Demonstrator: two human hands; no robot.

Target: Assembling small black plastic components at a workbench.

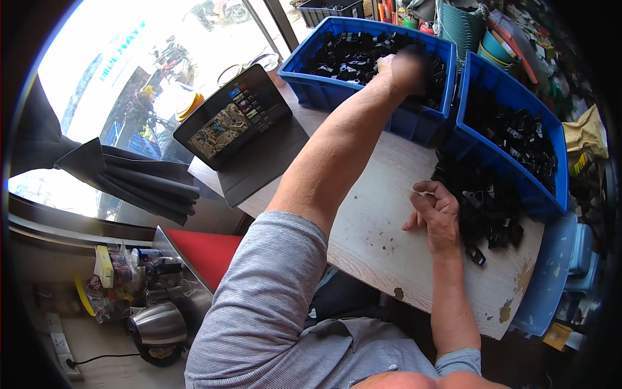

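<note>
My left hand (394, 70) reaches across the table into the far blue bin (350, 97), which holds many small black plastic parts (343, 58). A dark blur covers part of this hand, and its fingers are hidden. My right hand (435, 217) is over the table, its fingers loosely curled and apart, with no part visible in them. Just right of it lies a loose pile of black plastic clip-like pieces (486, 201), one of them (475, 255) apart at the near edge of the pile.
A second blue bin (512, 84) with black parts stands at the right. A tablet (236, 117) leans at the table's left, by the window. A steel kettle (159, 324) sits lower left. Buckets (495, 48) stand behind the bins, and a worn table edge (398, 293) runs in front.
</note>
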